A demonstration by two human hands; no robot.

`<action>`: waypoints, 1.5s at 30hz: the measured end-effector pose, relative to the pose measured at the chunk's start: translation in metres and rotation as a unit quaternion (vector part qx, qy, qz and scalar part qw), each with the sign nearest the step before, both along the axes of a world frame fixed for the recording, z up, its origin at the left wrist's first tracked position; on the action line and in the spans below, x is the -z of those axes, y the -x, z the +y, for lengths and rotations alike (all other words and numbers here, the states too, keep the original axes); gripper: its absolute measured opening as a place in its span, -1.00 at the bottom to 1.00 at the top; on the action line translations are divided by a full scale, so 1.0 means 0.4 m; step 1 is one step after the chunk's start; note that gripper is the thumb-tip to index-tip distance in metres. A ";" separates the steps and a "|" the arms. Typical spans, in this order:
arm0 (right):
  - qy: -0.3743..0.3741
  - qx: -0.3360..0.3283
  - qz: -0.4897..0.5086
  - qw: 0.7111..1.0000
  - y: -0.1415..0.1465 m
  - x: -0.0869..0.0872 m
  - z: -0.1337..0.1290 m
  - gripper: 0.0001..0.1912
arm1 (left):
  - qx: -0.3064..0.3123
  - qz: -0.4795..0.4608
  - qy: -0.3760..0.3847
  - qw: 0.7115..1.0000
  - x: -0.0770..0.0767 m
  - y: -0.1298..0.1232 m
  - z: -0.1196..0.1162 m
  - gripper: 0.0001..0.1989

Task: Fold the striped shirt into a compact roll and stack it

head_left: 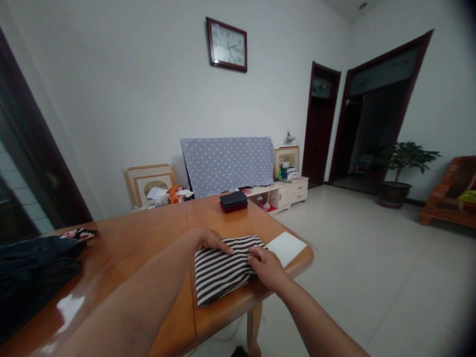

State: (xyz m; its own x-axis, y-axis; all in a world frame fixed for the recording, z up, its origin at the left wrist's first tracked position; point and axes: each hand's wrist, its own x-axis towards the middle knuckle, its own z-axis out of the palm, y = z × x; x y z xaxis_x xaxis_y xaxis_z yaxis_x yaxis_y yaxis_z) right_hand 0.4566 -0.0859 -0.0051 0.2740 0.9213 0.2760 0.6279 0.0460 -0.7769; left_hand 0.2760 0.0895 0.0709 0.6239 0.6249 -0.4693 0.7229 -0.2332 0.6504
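A folded black-and-white striped cloth lies near the front edge of a glossy wooden table. My left hand grips its far upper edge, fingers curled over the fold. My right hand holds the cloth's right end, fingertips pressed onto the stripes. Just beyond that end lies a white card or sheet, close to my right hand. Farther up the table sits a small stack of dark flat cases, with a red one at the bottom.
Dark clothing and a red-patterned cloth lie at the table's left. Behind the table stand a low cream cabinet, a polka-dot covered board and leaning picture frames. A potted plant stands on the tiled floor.
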 end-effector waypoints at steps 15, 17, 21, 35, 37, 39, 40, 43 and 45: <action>-0.039 -0.015 0.046 0.998 0.070 -0.044 -0.045 -0.10 | 0.066 -0.191 0.044 0.978 -0.089 0.047 -0.105 -0.51; -0.060 -0.060 0.096 0.992 0.091 -0.069 -0.059 -0.10 | 0.065 -0.222 0.018 0.973 -0.113 0.069 -0.142 -0.52; -0.078 -0.172 0.185 0.964 0.122 -0.114 -0.076 -0.28 | 0.100 -0.256 -0.031 0.961 -0.149 0.124 -0.218 -0.56; -0.241 0.019 -0.300 0.923 0.288 -0.147 -0.025 -0.36 | 0.046 -0.124 -0.583 0.802 -0.096 0.344 -0.311 -0.59; -0.216 -0.022 -0.346 0.913 0.326 -0.082 -0.047 -0.35 | 0.059 -0.090 -0.569 0.815 -0.007 0.410 -0.334 -0.56; -0.187 -0.080 -0.374 0.905 0.350 -0.021 -0.081 -0.32 | 0.089 -0.076 -0.522 0.845 0.080 0.479 -0.367 -0.46; -0.174 -0.099 -0.380 0.903 0.357 0.000 -0.100 -0.30 | 0.083 -0.082 -0.499 0.859 0.114 0.510 -0.384 -0.40; -0.152 -0.126 -0.382 0.903 0.366 0.017 -0.146 -0.28 | 0.042 -0.116 -0.439 0.890 0.162 0.569 -0.427 -0.30; -0.153 -0.130 -0.383 0.902 0.372 0.003 -0.159 -0.29 | 0.000 -0.146 -0.414 0.899 0.154 0.572 -0.442 -0.31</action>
State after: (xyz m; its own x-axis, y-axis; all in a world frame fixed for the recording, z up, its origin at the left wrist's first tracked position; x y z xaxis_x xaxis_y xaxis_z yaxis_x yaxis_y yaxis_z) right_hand 0.3079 -0.1496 -0.0063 -0.3189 0.7760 0.5441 0.9122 0.4071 -0.0459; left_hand 0.0473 -0.0873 0.0092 0.6441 0.6851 0.3401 0.5503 -0.7239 0.4161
